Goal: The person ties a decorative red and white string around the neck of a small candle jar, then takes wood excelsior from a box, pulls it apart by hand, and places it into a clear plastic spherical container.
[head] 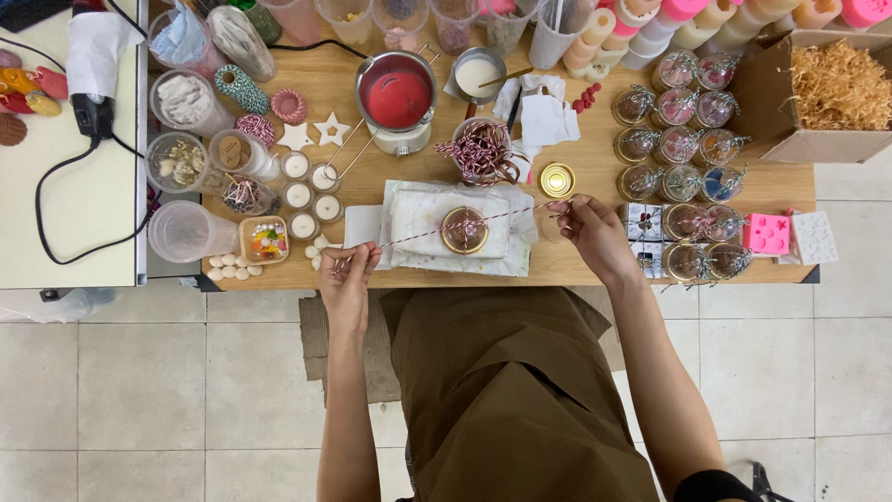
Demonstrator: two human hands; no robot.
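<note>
The person is standing at a wooden table (557,265) and is pulling a red and white string (423,233) tight with both hands. The left hand (348,270) is pinching one end of the string near the table's front edge, with its fingers closed on it. The right hand (587,228) is pinching the other end, a bit farther back on the table, and its fingers are closed too. The string is running in a long line from left to right, going up a little toward the right hand. In the middle it is crossing over a small round jar with a gold lid (465,230). The jar is sitting on a white folded cloth (418,218), right between the two hands, and it looks a bit closer to the left hand than the right. Another gold lid (557,180) is lying just behind the right hand. Many tied-up jars (683,139) are standing in rows on the right. A pot of red wax (397,93) is sitting behind the cloth.
</note>
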